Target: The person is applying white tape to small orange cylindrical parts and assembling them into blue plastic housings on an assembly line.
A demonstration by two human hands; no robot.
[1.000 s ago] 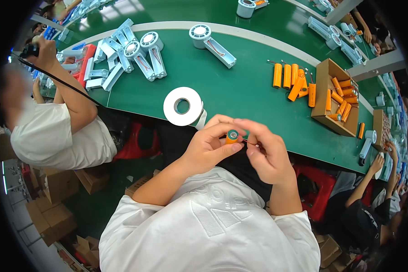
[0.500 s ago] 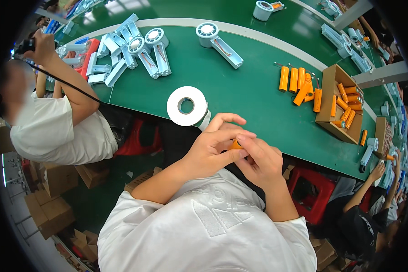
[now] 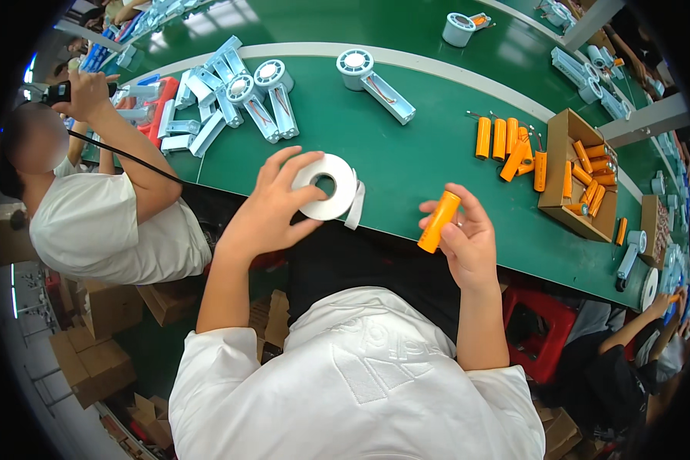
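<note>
My right hand holds an orange cylindrical battery between thumb and fingers, tilted, just in front of the table edge. My left hand reaches over the left side of a white tape roll, its fingers spread and touching the roll. The roll lies flat near the table's front edge, and a loose strip of tape hangs from its right side.
Orange batteries with wires lie at the right, beside a cardboard box of more. Light-blue fan housings lie farther back, several heaped at the left. A person sits at the left, holding a corded tool. A red stool stands right.
My hands were together around the small orange battery. Now they are apart: the left has moved left to the tape roll, while the right keeps the battery and has turned it into plain view.
</note>
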